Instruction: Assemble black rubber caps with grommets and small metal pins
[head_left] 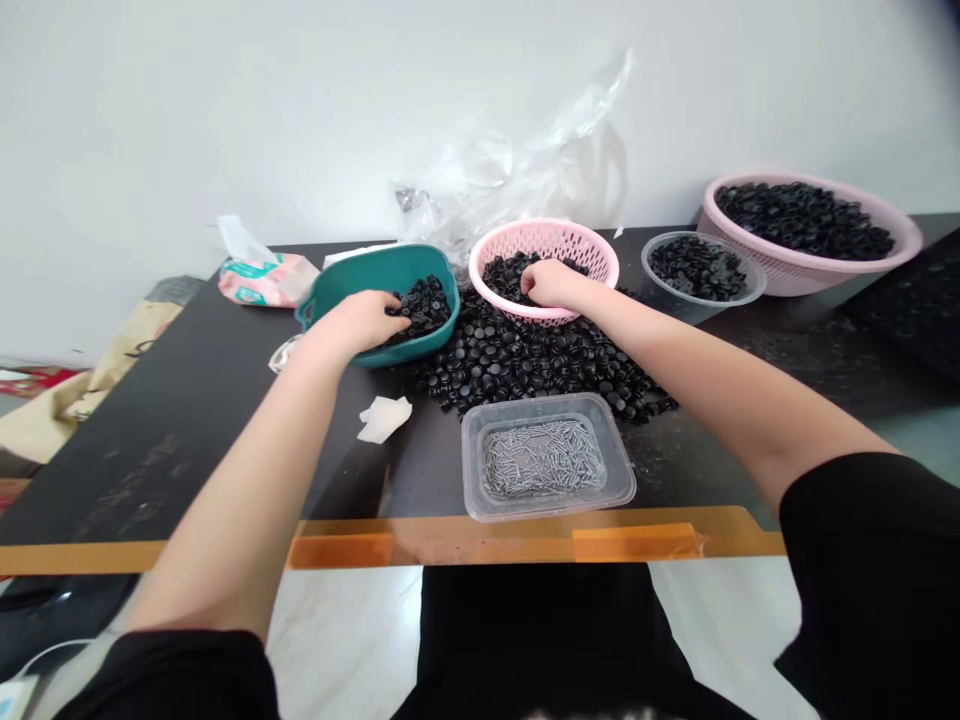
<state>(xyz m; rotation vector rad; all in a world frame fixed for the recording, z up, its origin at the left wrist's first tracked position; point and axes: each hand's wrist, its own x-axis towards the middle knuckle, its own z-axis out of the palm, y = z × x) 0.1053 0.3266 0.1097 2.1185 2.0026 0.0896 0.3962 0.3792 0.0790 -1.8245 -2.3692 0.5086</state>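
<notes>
Left hand (367, 320) reaches into the teal plastic basin (352, 283), fingers at its small black parts (424, 307); right hand (551, 283) dips into the small pink perforated basket (545, 240) near the dark surface's (225, 400) far edge; whether either grip holds anything cannot be told. Loose round black caps (517, 355) lie between them and the clear screw tub (547, 457) at the tape-covered near edge. White wall (300, 110) behind.

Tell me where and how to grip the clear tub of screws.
Take the clear tub by the rim at its short ends, one hand from the left, one from the right. That should serve best: the ends look free, while black pieces crowd its far long side. It is open over loose screws, so keep it level.
</notes>
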